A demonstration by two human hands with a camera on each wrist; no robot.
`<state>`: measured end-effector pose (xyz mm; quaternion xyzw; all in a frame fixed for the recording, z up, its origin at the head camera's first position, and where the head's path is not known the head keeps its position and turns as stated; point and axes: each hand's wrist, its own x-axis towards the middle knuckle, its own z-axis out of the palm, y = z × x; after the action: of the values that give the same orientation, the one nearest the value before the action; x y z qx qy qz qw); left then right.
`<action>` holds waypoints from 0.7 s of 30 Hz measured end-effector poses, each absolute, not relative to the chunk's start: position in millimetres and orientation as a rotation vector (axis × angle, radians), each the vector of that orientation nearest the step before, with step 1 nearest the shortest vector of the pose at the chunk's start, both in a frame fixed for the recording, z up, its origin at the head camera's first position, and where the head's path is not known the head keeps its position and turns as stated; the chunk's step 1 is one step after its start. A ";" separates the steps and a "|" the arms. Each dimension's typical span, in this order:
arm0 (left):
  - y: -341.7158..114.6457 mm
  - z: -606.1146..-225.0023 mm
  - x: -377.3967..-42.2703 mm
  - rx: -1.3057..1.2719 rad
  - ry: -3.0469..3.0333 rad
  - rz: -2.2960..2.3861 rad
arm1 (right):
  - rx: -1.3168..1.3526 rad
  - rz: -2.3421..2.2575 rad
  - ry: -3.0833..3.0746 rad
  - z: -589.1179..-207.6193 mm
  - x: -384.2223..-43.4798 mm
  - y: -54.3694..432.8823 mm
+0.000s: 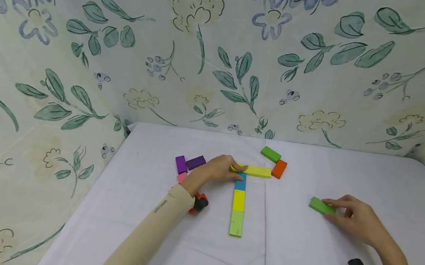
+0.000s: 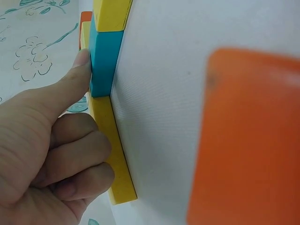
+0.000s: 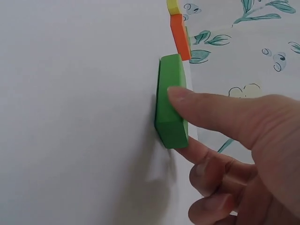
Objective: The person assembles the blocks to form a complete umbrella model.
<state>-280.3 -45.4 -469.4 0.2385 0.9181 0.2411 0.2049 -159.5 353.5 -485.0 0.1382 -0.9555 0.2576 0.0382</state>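
Observation:
On the white tablecloth, blocks form a T: a yellow crossbar point(image 1: 258, 171), then a blue block point(image 1: 241, 182), a yellow block point(image 1: 239, 200) and a light green block point(image 1: 237, 224). My left hand point(image 1: 221, 169) grips the crossbar's left yellow block point(image 2: 119, 159) between thumb and index finger, its thumb tip against the blue block point(image 2: 104, 65). The index finger is hidden in the left wrist view. At the right, my right hand point(image 1: 358, 218) pinches a green block point(image 3: 171, 101) between thumb and fingers, apart from the T.
Beyond the crossbar's right end lie a green block point(image 1: 271, 154) and an orange block point(image 1: 280, 169). Left of the T are purple blocks point(image 1: 196, 162), a pink block point(image 1: 181, 177) and red-orange blocks partly under the left wrist. A floral cloth point(image 1: 223, 61) hangs behind the table.

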 end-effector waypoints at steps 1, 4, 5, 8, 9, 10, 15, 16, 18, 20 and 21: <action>-45.5 -469.3 -280.3 0.664 2.559 0.673 | 0.426 0.783 -2.930 -484.3 -160.5 352.1; -45.5 -469.0 -280.4 0.666 2.559 0.677 | 0.429 0.765 -2.930 -482.5 -165.5 348.4; -45.5 -468.8 -280.5 0.667 2.557 0.680 | 0.431 0.768 -2.933 -481.6 -167.8 347.1; -45.7 -469.2 -281.6 0.684 2.554 0.682 | 0.427 0.776 -2.937 -477.3 -177.3 342.9; -46.0 -469.5 -282.2 0.690 2.554 0.683 | 0.422 0.780 -2.934 -475.6 -181.5 340.9; -46.3 -469.8 -282.7 0.699 2.557 0.681 | 0.414 0.785 -2.929 -473.5 -186.2 338.6; -48.5 -470.6 -284.9 0.723 2.562 0.669 | 0.374 0.834 -2.903 -462.4 -214.4 319.3; -48.8 -470.8 -285.3 0.725 2.561 0.669 | 0.373 0.845 -2.904 -460.6 -220.8 314.2; -49.1 -471.8 -285.8 0.728 2.556 0.673 | 0.365 0.870 -2.917 -457.9 -233.9 302.9; -48.9 -473.0 -286.1 0.736 2.550 0.680 | 0.352 0.889 -2.932 -456.5 -247.8 290.7; -48.7 -473.8 -286.2 0.738 2.548 0.685 | 0.342 0.898 -2.940 -456.1 -254.8 284.3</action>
<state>-286.2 -48.7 -473.8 0.2640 0.9113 0.2450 0.1997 -254.8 284.3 -456.1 0.1104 -0.9502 0.2903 0.0244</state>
